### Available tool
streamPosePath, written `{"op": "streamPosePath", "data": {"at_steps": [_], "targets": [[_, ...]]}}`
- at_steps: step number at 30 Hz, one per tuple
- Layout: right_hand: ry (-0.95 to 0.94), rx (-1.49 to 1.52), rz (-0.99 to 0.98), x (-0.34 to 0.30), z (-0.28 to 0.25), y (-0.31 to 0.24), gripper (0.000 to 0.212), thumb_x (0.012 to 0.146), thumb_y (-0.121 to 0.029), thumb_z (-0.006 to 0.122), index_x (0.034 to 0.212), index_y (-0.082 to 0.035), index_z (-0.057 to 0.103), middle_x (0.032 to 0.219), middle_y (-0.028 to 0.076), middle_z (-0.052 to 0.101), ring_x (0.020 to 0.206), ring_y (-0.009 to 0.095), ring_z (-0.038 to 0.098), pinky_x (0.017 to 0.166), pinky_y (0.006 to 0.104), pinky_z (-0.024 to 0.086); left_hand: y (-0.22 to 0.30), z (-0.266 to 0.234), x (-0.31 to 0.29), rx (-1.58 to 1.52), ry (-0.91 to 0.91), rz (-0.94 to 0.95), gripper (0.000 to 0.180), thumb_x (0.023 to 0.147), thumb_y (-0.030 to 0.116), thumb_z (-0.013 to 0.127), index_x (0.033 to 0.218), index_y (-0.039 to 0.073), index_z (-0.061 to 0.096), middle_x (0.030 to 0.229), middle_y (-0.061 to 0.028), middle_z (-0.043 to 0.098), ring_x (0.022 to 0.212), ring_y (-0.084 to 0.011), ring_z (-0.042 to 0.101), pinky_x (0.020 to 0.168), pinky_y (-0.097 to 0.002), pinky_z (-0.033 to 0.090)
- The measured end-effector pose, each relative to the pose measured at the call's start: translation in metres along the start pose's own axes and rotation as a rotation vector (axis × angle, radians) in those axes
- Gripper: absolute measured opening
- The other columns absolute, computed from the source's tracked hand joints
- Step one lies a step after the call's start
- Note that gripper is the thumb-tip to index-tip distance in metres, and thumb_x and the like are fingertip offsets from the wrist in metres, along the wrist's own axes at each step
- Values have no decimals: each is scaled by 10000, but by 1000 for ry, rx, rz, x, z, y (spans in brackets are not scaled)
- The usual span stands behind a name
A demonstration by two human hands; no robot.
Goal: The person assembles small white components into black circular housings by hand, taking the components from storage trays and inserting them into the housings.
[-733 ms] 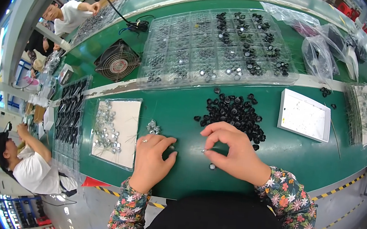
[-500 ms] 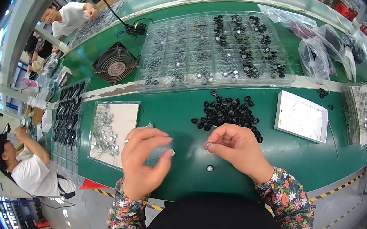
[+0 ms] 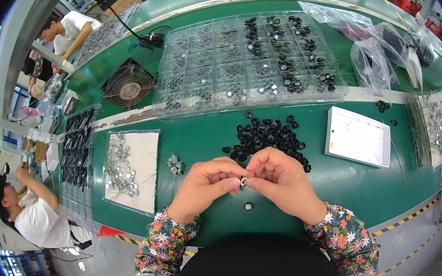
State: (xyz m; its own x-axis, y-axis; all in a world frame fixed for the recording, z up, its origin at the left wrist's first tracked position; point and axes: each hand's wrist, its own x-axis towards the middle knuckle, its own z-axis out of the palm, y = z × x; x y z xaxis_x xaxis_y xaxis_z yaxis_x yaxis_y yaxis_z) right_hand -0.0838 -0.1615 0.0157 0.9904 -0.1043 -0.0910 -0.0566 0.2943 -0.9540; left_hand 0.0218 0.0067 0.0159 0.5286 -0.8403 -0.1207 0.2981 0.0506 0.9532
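My left hand (image 3: 209, 184) and my right hand (image 3: 285, 184) meet over the green table, thumbs and forefingers pinched together. Between their fingertips sits a small round silver-rimmed part (image 3: 244, 182), mostly covered by the fingers; its exact kind cannot be made out. Just below on the table lies a second small round part (image 3: 248, 206) with a pale face and dark edge. Beyond my hands spreads a pile of small black round caps (image 3: 270, 135). A little cluster of clear and silver pieces (image 3: 176, 164) rests to the left of my left hand.
At left lies a clear tray with a pale board (image 3: 145, 156) and silver wired parts. A large compartment tray (image 3: 202, 115) spans the back, beside a black fan (image 3: 129, 85). To the right are a white box lid (image 3: 357, 158) and another loaded board (image 3: 440, 127). Two people sit at left.
My left hand has moved right from its open position, and its fingers have closed at the small part in my right hand. The cluster it partly hid now shows fully. The view has shifted slightly.
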Motion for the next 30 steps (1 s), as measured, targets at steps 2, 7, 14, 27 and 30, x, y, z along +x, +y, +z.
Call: {"op": "streamPosePath", "data": {"at_steps": [2,7,14,27,30], "targets": [[-6,13,11,1,-1,1,177,859,38,627,975,-40,520,903,11,604,825,59,597,741,202,494,-3,-5,1,-34,-79,-47,196,866,-15,610,1054,0,664,955,-56,614,798,-106,586,708,-220,478],[24,54,25,2,0,3,160,855,33,635,964,-28,535,904,18,609,823,56,598,722,205,501,-10,-5,1,-110,-57,-13,179,873,-20,599,1038,-5,665,948,-68,616,812,-127,590,723,-247,491],[216,-742,-645,2,6,3,170,739,-10,697,888,-35,621,925,82,601,844,225,623,718,332,508,-20,-5,-1,-474,-17,-76,168,902,32,607,1068,6,601,959,-82,647,852,-156,618,765,-278,503],[235,-1072,-890,1,5,2,214,633,-28,695,837,-12,633,1004,97,584,924,278,601,764,396,496,-20,1,0,-446,34,-98,135,887,-5,606,1022,10,608,937,-78,643,826,-150,616,750,-266,501],[231,-1077,-883,3,4,4,213,627,-32,693,829,-6,629,1015,100,584,937,282,596,772,401,493,-22,-1,2,-441,38,-115,131,885,-3,611,1016,9,610,926,-75,643,817,-150,615,746,-265,502]]}}
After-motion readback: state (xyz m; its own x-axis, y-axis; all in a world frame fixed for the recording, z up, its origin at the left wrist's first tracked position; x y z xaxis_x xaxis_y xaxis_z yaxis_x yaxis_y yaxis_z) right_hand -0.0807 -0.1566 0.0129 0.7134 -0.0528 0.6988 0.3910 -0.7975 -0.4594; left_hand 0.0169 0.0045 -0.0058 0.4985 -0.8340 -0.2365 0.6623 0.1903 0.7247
